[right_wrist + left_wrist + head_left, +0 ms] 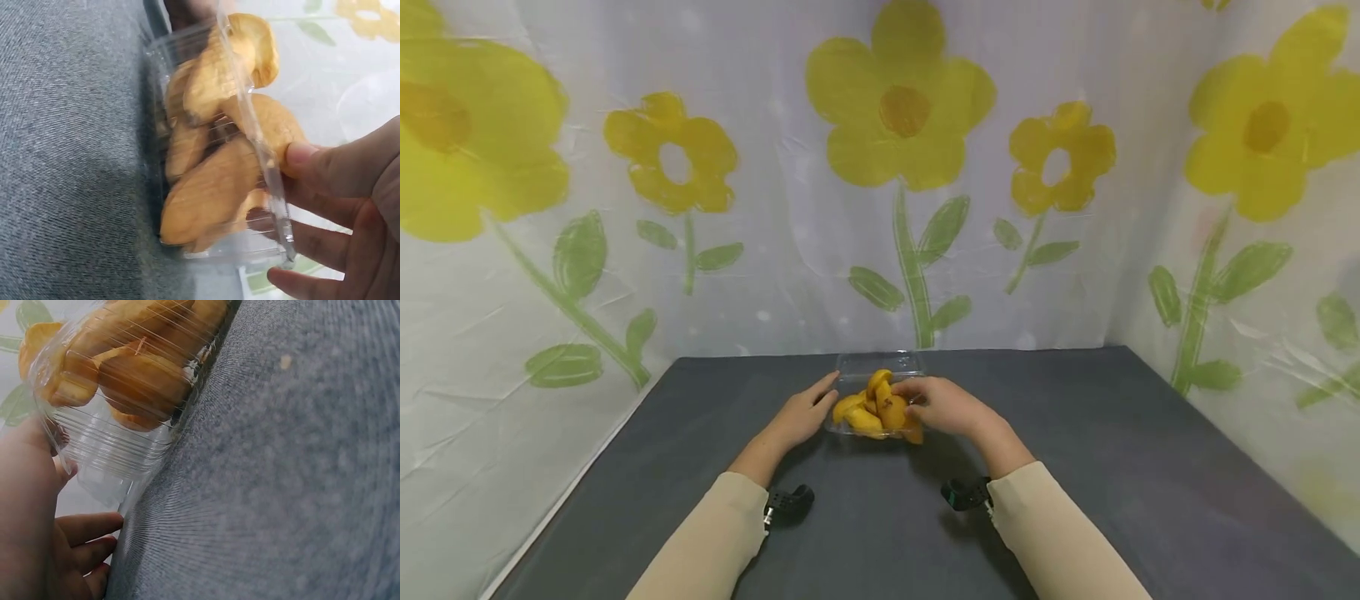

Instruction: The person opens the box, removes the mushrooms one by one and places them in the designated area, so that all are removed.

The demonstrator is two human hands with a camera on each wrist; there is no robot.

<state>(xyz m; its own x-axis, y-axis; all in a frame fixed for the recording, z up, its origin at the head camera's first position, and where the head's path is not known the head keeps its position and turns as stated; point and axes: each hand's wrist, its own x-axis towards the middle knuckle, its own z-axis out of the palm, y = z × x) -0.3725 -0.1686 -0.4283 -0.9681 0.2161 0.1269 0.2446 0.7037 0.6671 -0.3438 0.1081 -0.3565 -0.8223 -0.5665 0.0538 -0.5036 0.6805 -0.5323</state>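
Observation:
Several yellow-orange mushrooms (865,419) lie heaped in a clear plastic container (112,447) on the dark table. Its transparent lid (880,363) stands folded back on the far side. My left hand (802,414) rests at the container's left side, its thumb touching the rim and the other fingers fairly straight. At the right side, my right hand (946,406) pinches a mushroom (269,122) near the rim, thumb on its near face and index finger behind. Other right fingers extend behind the container wall. One mushroom (253,47) sticks up above the rim.
The dark grey cloth-covered table (865,533) spreads around the container. Behind it and at both sides hangs a pale curtain (790,250) printed with yellow flowers. A dark band with a camera (966,494) sits at each wrist, beside the cream sleeves.

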